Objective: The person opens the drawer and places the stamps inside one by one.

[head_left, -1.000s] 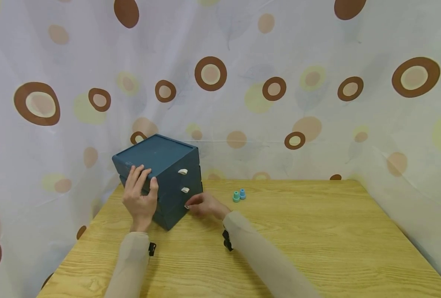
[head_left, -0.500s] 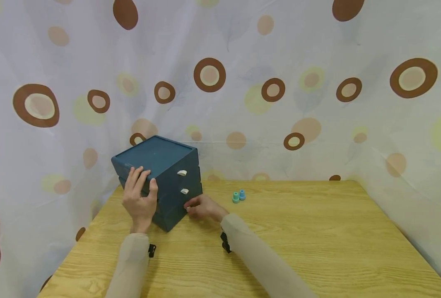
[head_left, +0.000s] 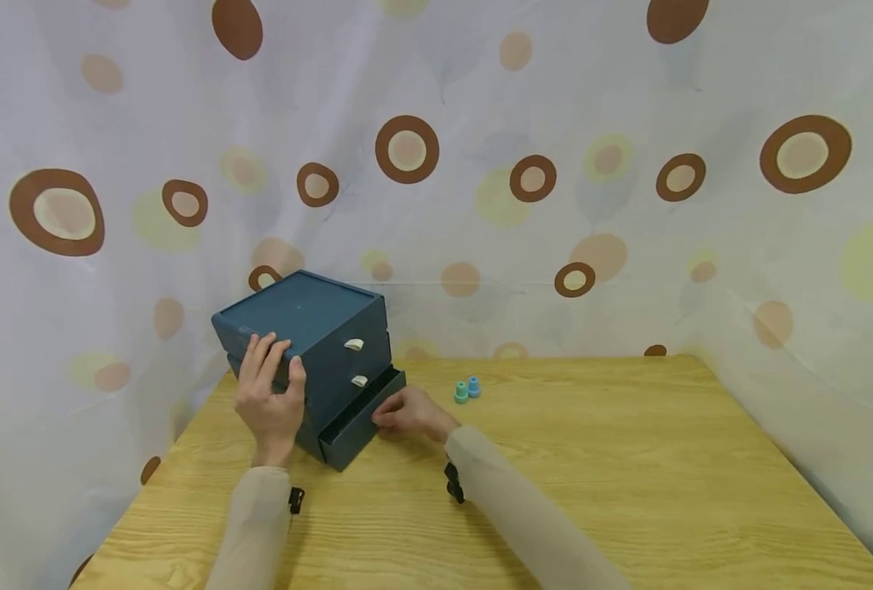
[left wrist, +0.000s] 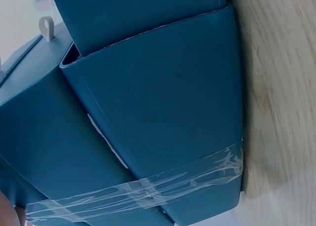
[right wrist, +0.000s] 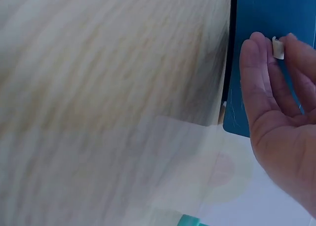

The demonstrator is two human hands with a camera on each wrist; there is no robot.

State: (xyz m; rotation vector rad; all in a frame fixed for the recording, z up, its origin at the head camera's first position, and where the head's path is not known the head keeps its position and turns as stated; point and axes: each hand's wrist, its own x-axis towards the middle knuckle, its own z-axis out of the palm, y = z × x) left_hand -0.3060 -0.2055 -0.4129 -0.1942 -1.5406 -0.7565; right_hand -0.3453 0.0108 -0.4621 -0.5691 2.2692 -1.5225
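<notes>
A dark blue drawer cabinet (head_left: 299, 315) stands at the table's left, its corner turned toward me. Its bottom drawer (head_left: 358, 438) is pulled partly out; the inside looks dark and its contents cannot be made out. My left hand (head_left: 270, 406) rests against the cabinet's near side, fingertips over the top edge, fingers fairly straight. With my right hand (head_left: 414, 414) I pinch the small white pull tab (right wrist: 278, 49) on the bottom drawer's front. Two more white tabs, an upper one (head_left: 354, 344) and a lower one (head_left: 359, 381), mark the closed drawers above.
A green cone-shaped piece (head_left: 461, 392) and a blue one (head_left: 474, 387) stand together beyond my right hand. Clear tape (left wrist: 133, 196) runs across the cabinet's side. Behind the wooden table (head_left: 591, 475) hangs a patterned curtain (head_left: 443, 221).
The bottom drawer, closed in the earlier frames, has slid out toward the front right along with my right hand. My left hand keeps its place on the cabinet. The head view has shifted slightly.
</notes>
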